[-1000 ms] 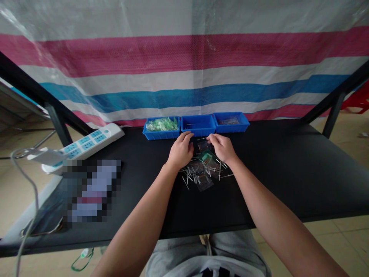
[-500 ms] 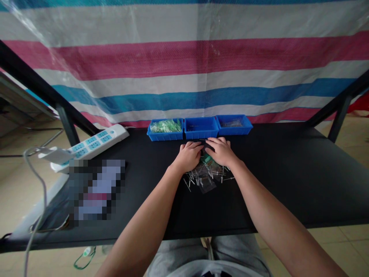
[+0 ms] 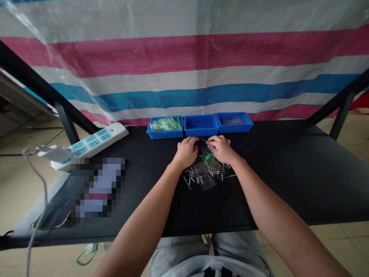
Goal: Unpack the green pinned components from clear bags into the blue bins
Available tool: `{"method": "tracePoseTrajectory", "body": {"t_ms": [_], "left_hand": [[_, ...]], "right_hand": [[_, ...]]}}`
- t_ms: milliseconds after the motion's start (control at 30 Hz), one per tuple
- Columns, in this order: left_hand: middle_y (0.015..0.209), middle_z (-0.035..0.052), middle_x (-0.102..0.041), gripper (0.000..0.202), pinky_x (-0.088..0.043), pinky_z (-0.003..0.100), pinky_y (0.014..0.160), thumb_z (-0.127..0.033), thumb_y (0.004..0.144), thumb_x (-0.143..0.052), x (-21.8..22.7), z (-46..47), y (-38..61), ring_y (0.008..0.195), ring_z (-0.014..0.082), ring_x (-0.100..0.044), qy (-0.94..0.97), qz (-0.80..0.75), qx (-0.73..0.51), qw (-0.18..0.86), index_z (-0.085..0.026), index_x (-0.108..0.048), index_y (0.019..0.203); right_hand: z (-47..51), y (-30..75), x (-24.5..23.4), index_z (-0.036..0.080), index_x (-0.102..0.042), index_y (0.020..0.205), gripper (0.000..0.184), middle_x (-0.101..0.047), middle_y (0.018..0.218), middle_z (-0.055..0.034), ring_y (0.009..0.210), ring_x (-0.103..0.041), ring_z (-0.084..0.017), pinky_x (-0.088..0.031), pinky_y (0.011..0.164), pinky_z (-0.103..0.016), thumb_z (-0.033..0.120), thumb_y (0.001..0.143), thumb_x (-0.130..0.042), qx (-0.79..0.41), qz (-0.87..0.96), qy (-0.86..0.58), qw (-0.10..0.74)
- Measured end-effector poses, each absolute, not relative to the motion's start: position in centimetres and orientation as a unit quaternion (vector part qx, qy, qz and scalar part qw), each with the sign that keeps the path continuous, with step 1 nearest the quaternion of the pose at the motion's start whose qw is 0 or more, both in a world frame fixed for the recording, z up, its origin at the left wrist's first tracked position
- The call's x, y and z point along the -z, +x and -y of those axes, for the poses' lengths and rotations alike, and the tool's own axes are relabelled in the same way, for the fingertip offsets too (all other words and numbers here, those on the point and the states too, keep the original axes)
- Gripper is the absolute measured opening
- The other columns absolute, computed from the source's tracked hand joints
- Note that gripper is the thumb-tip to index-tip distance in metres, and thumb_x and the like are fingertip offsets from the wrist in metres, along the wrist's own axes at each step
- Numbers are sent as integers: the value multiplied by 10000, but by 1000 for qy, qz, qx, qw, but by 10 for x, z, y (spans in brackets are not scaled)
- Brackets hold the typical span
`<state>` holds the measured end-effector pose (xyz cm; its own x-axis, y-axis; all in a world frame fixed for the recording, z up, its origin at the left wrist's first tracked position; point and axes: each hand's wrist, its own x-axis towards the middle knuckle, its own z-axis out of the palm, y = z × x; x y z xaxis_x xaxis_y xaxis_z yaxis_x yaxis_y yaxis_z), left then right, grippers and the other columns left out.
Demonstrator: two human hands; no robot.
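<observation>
Bare hands (image 3: 203, 151), thin metal pins (image 3: 198, 177), clear plastic bags (image 3: 206, 181), black tabletop (image 3: 276, 181)

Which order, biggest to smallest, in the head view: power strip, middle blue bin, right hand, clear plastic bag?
1. White power strip
2. Middle blue bin and right hand: too alike to rank, and the hand sits nearer the camera
3. Clear plastic bag

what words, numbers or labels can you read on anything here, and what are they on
No text can be read in this view.
Power strip: any markings are too small to read.
Clear plastic bags: any printing is too small to read.
Pixelated object: blurred out, unreadable.
</observation>
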<state>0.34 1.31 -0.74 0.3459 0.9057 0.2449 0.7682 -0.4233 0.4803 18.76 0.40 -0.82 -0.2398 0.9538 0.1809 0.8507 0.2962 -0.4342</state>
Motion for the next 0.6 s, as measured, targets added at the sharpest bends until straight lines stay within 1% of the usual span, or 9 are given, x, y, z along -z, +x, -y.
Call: {"method": "tracePoseTrajectory", "body": {"t_ms": [100, 167, 300, 433, 500, 600], "left_hand": [[1301, 105, -593, 405, -413, 466, 965, -174, 902, -435, 8, -13, 4, 1188, 278, -534, 811, -522, -232, 127, -195, -556, 1287], [1277, 103, -603, 383, -415, 459, 946, -192, 913, -433, 9, -13, 5, 1161, 276, -538, 814, -524, -222, 112, -205, -581, 1267], [1168, 97, -644, 284, -421, 449, 894, -246, 912, -477, 10, -12, 6, 1103, 285, -543, 809, -541, -209, 95, -216, -678, 1110], [1050, 82, -673, 194, -408, 450, 856, -208, 876, -519, 8, -12, 8, 1058, 291, -559, 783, -579, -208, 91, -215, -712, 878], [1020, 80, -678, 173, -395, 447, 854, -179, 857, -531, 7, -12, 8, 1039, 285, -568, 771, -592, -216, 89, -210, -700, 836], [989, 70, -686, 157, -377, 425, 854, -174, 863, -528, 5, -11, 7, 1017, 261, -580, 764, -589, -246, 96, -205, -681, 848]], "right_hand": [[-5, 188, 8, 245, -750, 963, 235, -682, 1187, -55, 1117, -506, -269, -338, 872, -451, 237, 918, -519, -144, 797, -544, 220], [-5, 189, 8, 248, -755, 922, 236, -698, 1163, -51, 1099, -520, -258, -337, 878, -450, 246, 921, -519, -157, 805, -524, 229], [-5, 188, 9, 249, -759, 878, 255, -715, 1143, -44, 1103, -532, -257, -340, 892, -461, 253, 924, -508, -169, 806, -513, 241], [-5, 186, 11, 242, -757, 904, 228, -722, 1134, -44, 1112, -546, -264, -352, 918, -481, 222, 900, -530, -173, 803, -513, 250], [-5, 185, 12, 233, -752, 932, 212, -719, 1136, -54, 1106, -558, -263, -370, 931, -475, 215, 883, -547, -166, 794, -518, 270], [-4, 184, 11, 215, -735, 985, 204, -718, 1122, -73, 1084, -584, -254, -412, 930, -435, 245, 871, -568, -156, 775, -522, 319]]}}
